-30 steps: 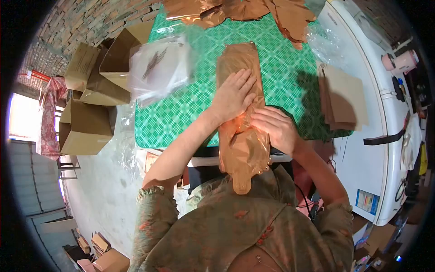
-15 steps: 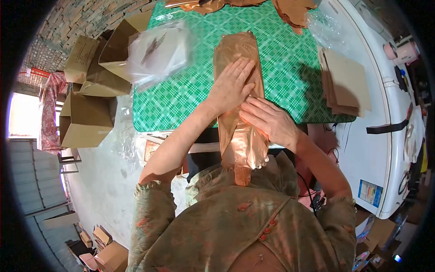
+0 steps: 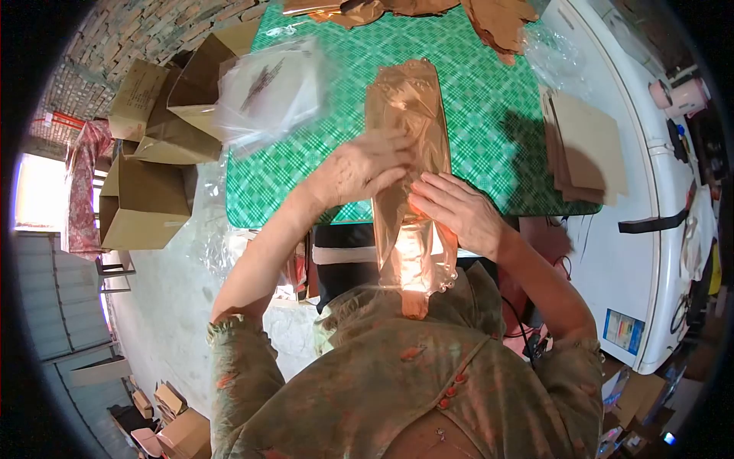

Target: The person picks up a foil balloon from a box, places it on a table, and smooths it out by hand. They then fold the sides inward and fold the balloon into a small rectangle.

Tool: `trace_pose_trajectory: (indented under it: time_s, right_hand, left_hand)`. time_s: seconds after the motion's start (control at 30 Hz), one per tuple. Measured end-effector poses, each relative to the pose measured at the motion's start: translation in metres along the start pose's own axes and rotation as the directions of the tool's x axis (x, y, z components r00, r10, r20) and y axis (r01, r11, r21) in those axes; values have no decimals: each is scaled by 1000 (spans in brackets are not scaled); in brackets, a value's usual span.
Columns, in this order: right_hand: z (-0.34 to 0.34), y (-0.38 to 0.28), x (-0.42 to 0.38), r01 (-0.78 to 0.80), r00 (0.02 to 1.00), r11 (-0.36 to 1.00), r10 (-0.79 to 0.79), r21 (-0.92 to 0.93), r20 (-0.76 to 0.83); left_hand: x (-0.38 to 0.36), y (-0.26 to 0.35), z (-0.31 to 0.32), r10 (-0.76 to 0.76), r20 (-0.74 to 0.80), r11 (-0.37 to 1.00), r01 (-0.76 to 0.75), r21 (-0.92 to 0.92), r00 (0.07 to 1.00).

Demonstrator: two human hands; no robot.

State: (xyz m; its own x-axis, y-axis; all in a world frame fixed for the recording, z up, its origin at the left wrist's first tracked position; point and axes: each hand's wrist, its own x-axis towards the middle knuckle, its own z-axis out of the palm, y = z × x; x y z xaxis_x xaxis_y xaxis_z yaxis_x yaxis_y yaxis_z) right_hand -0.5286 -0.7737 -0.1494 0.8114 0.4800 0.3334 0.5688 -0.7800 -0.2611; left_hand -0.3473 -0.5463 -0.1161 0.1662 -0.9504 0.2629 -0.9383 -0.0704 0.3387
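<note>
A long copper-coloured foil piece [image 3: 405,115] lies over the near edge of the green checked tablecloth [image 3: 298,180], its narrow lower end reaching toward my lap. On its left edge is my left hand [image 3: 363,168], blurred, with fingers bent over the foil; whether they grip it is unclear. My right hand [image 3: 459,210] lies on the foil's right side, fingers stretched and close together, pressing flat. The foil's lower part shines brightly below the hands.
Clear plastic sheets [image 3: 271,88] lie at the table's left, beside open cardboard boxes [image 3: 149,206]. Flat brown cards [image 3: 589,145] are at the right. More copper foil [image 3: 501,23] lies at the far edge. A white appliance [image 3: 619,252] stands right.
My left hand has moved left and toward me from the middle of the foil, its fingers now more bent. The foil has shifted slightly right and its upper part looks more wrinkled.
</note>
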Motion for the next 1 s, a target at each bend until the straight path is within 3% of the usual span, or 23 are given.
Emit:
trace_pose_trajectory:
  time_s: [0.13, 0.23, 0.33, 0.37, 0.4, 0.47, 0.5, 0.53, 0.57, 0.63, 0.67, 0.73, 0.8, 0.9, 0.93, 1.0]
  right_hand:
    - [-2, 1, 3, -2, 1000, 1000, 2, 5, 15]
    - [-19, 2, 12, -28, 998, 990, 20, 137, 58]
    - [-39, 17, 30, -67, 994, 916, 29, 396, 101]
    - [-51, 22, 37, -119, 986, 851, 42, 512, 159]
    - [-45, 29, 41, -229, 973, 615, 117, 754, 201]
    - [-45, 49, 48, -455, 889, 372, 241, 809, 389]
    - [-62, 53, 61, -591, 807, 425, 320, 686, 496]
    - [-56, 68, 67, -768, 639, 442, 476, 464, 604]
    - [-54, 80, 68, -709, 705, 387, 421, 590, 571]
    - [-48, 86, 76, -698, 677, 175, 476, 695, 561]
    - [-47, 89, 79, -701, 666, 134, 476, 701, 575]
    - [-49, 93, 85, -706, 640, 47, 470, 706, 608]
    - [-46, 96, 86, -676, 682, 61, 430, 735, 591]
    - [-45, 98, 87, -666, 689, 74, 442, 743, 574]
    - [-45, 100, 88, -665, 694, 79, 434, 743, 575]
    - [-46, 99, 90, -669, 692, 80, 431, 739, 579]
  left_hand:
    - [-13, -12, 12, -48, -11, 980, 45, -193, 999]
    - [-15, -19, 14, -53, -2, 957, 50, -285, 999]
    - [-16, -24, 16, -60, -18, 934, 50, -353, 998]
    - [-17, -25, 16, -62, -35, 929, 45, -367, 997]
    - [-16, -24, 15, -65, -52, 923, 40, -382, 997]
    - [-18, -22, 11, -94, -29, 902, 73, -426, 995]
    - [-18, -23, 10, -108, -15, 889, 90, -449, 994]
    - [-21, -31, 4, -110, 197, 914, 177, -366, 974]
    - [-22, -30, 6, -166, 143, 874, 213, -436, 976]
    - [-21, -18, 5, -289, 49, 774, 263, -576, 956]
    - [-24, -26, 8, -365, 130, 722, 369, -585, 922]
    - [-19, -16, -6, -419, 166, 661, 425, -618, 893]
    - [-16, -20, -13, -446, 285, 598, 520, -610, 848]
    - [-13, -6, -10, -490, 117, 653, 453, -607, 864]
    - [-12, -5, -6, -520, 2, 654, 399, -643, 854]
    - [-12, -6, 4, -465, -251, 793, 274, -544, 849]
